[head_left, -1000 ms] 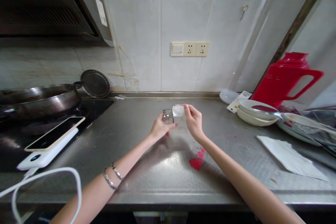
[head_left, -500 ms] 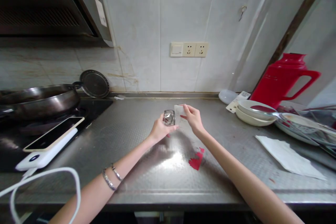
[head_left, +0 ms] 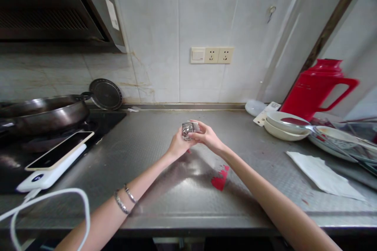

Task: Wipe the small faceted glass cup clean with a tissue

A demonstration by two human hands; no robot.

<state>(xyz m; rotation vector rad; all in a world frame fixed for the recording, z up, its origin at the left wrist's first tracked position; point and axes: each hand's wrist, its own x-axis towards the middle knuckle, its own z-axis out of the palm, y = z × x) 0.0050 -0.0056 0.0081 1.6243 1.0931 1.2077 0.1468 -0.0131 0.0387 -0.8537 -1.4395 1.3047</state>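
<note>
One small, shiny object is held above a steel counter, gripped at its left and lower side by the closed fingers of the left hand. The right hand meets it from the right, thumb against its front, a pale piece held narrowly between thumb and fingers. Nearer the person lies a torn red scrap.

The hands have met, bringing the white slip to the glass.
</note>
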